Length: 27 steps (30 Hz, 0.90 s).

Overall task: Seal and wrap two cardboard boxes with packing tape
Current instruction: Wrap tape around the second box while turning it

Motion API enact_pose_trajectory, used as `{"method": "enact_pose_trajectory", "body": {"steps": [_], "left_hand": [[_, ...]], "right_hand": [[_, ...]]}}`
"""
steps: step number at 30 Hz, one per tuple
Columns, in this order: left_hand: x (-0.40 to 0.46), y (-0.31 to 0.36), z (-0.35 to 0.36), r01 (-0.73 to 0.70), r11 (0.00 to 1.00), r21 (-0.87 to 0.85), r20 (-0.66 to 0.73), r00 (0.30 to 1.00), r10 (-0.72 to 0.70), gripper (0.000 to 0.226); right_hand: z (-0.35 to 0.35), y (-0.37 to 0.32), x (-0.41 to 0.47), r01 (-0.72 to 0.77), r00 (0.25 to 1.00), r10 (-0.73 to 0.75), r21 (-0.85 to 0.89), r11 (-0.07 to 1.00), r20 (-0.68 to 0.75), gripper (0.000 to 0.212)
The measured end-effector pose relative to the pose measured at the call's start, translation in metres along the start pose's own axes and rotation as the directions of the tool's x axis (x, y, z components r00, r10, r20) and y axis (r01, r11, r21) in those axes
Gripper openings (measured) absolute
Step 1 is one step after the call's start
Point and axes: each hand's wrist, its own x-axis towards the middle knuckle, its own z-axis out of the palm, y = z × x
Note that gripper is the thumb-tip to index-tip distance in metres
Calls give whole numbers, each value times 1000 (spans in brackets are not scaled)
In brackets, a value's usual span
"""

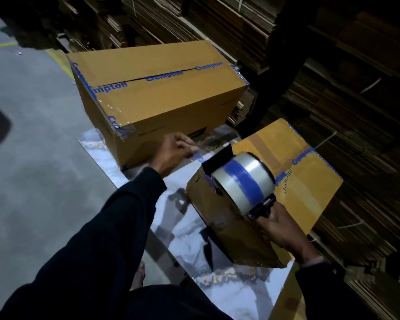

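Note:
Two brown cardboard boxes lie on a glossy marbled sheet (229, 296). The far box (157, 98) has blue-lettered clear tape along its top seam and edges. The near box (293, 172) lies tilted at the right, also taped. My right hand (284, 229) grips the handle of a tape dispenser (245, 181), whose clear roll with a blue stripe sits over the near box's left end. My left hand (173, 151) pinches the free end of the tape strip (200, 157), stretched between the dispenser and the far box's lower front.
Grey concrete floor (32, 158) with a yellow line spreads to the left. Stacks of flattened cardboard (356, 88) fill the back and right side. A dark-clothed person's arm (284, 54) reaches down at the upper right.

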Motion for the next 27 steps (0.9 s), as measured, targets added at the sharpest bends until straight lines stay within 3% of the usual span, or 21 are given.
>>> {"method": "enact_pose_trajectory", "body": {"steps": [7,13,18,27], "left_hand": [[0,-4,-7,-69,997,27,117,991,65,18],[-3,-18,3,-74,997,-9,132,988,75,25],[-4,-23,0,-115,992,54,145,984,107,23],[-13,-41,4,-111,994,-18,200,973,112,26]], "right_hand": [[-5,18,-25,3,1000,-1,65,998,-30,56],[-9,26,-34,-21,999,23,50,999,-34,49],[-5,29,-30,-9,998,12,39,999,-55,20],[-6,49,-22,-71,996,66,-85,994,-54,63]]}}
